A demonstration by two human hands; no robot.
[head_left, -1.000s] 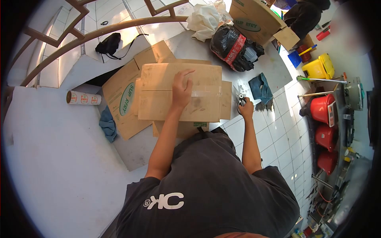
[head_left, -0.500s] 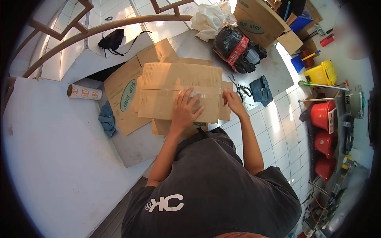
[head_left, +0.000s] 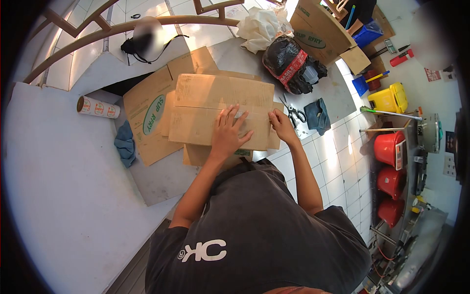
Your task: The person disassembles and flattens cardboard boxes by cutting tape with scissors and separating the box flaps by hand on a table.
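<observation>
A flat-topped cardboard box (head_left: 196, 122) lies in front of me, a seam running across its top. My left hand (head_left: 228, 131) rests on it with the fingers spread, near a shiny clear strip of tape (head_left: 240, 114) along the seam. At the box's right edge, my right hand (head_left: 282, 126) has its fingers closed in a pinch at the seam's end. What sits between those fingertips is too small to make out. More cardboard (head_left: 196, 156) lies underneath the box.
Scissors (head_left: 295, 115) and a folded dark cloth (head_left: 317, 116) lie to the right. Behind them sits a black-wrapped bundle (head_left: 289, 61) with red tape. A printed roll (head_left: 98, 107) and a blue cloth (head_left: 125, 144) are at left. Another person's arm (head_left: 355, 25) shows at top right.
My right hand has moved slightly left and down onto the box's right edge. My left hand stays spread on the box top. The view has shifted a little.
</observation>
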